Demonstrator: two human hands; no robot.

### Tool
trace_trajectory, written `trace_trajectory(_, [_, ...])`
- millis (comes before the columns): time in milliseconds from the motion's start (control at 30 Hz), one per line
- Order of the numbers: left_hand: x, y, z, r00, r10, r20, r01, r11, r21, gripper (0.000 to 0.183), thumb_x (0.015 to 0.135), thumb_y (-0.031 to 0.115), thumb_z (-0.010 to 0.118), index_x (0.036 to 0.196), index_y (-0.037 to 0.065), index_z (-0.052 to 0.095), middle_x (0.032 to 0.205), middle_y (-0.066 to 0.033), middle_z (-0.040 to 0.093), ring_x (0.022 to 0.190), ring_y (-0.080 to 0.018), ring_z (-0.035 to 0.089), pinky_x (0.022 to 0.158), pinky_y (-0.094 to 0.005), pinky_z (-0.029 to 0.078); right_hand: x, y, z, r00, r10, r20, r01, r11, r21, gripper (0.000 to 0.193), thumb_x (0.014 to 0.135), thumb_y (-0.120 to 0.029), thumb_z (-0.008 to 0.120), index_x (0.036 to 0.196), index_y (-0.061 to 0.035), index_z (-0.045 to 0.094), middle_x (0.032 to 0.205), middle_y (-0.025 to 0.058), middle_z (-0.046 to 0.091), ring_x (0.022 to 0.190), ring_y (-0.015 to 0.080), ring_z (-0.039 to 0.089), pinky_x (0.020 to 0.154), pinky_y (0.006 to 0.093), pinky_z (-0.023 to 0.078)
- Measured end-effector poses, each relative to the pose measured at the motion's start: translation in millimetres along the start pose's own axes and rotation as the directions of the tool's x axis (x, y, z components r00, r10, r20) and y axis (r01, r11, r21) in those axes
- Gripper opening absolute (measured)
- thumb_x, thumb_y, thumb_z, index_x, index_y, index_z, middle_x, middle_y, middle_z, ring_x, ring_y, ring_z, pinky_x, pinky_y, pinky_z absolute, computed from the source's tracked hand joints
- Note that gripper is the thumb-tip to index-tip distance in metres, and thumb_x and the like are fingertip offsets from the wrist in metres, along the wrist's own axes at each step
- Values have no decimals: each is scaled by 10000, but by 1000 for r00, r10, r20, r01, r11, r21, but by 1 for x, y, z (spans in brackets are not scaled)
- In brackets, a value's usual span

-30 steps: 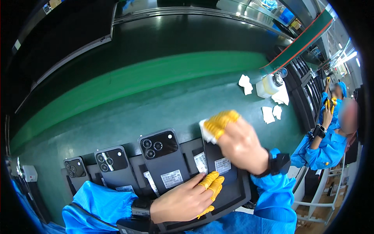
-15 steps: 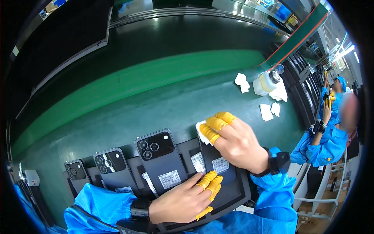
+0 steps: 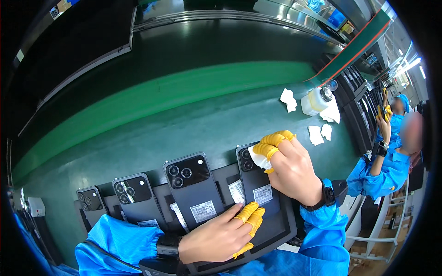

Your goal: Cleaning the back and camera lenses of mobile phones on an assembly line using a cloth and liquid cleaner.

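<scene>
Green workbench (image 3: 193, 124) holds phones. Right hand (image 3: 294, 172), now lowered, pinches a white cloth (image 3: 260, 159) on the phone (image 3: 258, 181); left hand (image 3: 216, 237) lies flat, steadying it.

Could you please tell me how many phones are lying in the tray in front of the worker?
4, lying back-up in a row: far-left phone, second phone, third phone, and the rightmost phone, which the right hand wipes with a white cloth. The left hand may hide more.

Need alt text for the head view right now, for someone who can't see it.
The right hand, in yellow finger cots, presses a white cloth on the camera end of a dark phone in a black tray. The left hand steadies that phone's lower end.
</scene>
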State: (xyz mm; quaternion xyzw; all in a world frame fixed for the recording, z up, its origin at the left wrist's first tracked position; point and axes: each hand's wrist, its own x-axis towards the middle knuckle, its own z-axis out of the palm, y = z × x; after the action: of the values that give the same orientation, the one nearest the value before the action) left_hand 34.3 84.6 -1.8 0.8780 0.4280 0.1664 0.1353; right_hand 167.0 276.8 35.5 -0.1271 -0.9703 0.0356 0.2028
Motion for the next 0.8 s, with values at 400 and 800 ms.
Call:
trace_trajectory(400, [4,-2,1,984,5,-180,-2,1000,17,460,946,315,562,1180,-69,656,1225,-182,638,1162,-300,603,1116,-468,393,20,6,12,978,-193,-82,193,981,-10,251,620,4,627,863,27,687,949,167,638,853,327,626,752,422,533])
trace_trajectory(800, [2,-1,4,992,4,-130,-7,1000,-22,447,940,309,561,1159,-68,661,1212,-182,634,1167,-310,602,1112,-485,397,-3,1,2,982,-111,-150,119,992,50,369,626,-21,667,988,9,732,1002,128,671,888,291,647,723,373,546])
